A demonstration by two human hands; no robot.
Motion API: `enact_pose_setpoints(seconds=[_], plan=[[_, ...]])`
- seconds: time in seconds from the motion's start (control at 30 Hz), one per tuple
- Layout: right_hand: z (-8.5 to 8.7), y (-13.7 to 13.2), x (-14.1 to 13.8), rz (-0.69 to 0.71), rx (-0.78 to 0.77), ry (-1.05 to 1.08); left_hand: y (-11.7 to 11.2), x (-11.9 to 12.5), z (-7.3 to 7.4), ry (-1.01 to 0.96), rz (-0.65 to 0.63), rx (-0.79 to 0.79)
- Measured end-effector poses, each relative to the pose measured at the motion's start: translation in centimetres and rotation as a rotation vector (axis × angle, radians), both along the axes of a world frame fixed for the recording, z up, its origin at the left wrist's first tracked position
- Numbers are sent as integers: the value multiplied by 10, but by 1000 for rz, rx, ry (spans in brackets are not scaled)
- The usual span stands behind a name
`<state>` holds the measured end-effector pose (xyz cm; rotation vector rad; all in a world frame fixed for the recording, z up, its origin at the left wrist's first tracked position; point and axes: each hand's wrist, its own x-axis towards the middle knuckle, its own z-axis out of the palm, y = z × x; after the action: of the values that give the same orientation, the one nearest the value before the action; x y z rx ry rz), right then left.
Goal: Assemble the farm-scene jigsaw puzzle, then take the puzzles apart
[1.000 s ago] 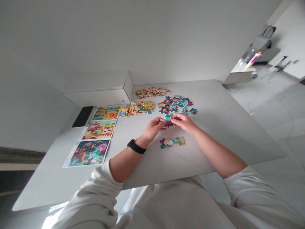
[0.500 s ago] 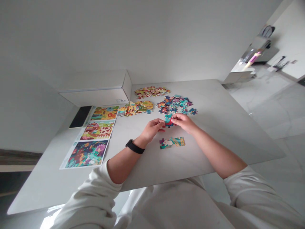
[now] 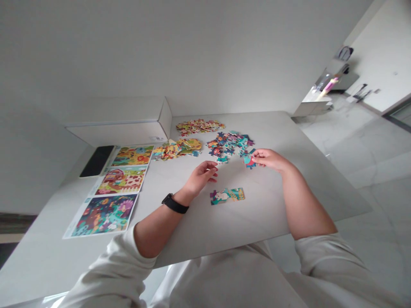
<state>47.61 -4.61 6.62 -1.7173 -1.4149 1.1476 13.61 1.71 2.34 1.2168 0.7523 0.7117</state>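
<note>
My right hand (image 3: 269, 159) pinches a teal and red puzzle piece (image 3: 248, 161) just right of the blue-teal pile of loose pieces (image 3: 230, 143). My left hand (image 3: 201, 174), with a black watch on its wrist, hovers over the table with its fingers loosely curled and nothing in them. A small teal piece (image 3: 222, 160) lies just beyond its fingertips. A short joined strip of pieces with a white animal (image 3: 227, 195) lies on the white table (image 3: 263, 214) between my forearms.
Two more piles of pieces, a yellow one (image 3: 178, 148) and a red-yellow one (image 3: 199, 126), lie further back. A sheet with three reference pictures (image 3: 112, 188) lies at the left, a black phone (image 3: 96, 161) beside it and a white box (image 3: 122, 124) behind.
My hands have come apart. The right hand moved right with a piece; the left hand let go and drew back slightly. The camera shifted a little.
</note>
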Motion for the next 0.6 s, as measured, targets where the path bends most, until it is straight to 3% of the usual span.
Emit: enact_pose_setpoints(seconds=[0.17, 0.33, 0.6], plan=[[-4, -2, 9, 16, -97, -40, -2, 0, 2, 5, -20, 4], [-19, 0, 19, -5, -177, -211, -3, -2, 4, 6, -8, 2], [-24, 1, 27, 24, -176, -368, -2, -2, 1, 15, -12, 3]])
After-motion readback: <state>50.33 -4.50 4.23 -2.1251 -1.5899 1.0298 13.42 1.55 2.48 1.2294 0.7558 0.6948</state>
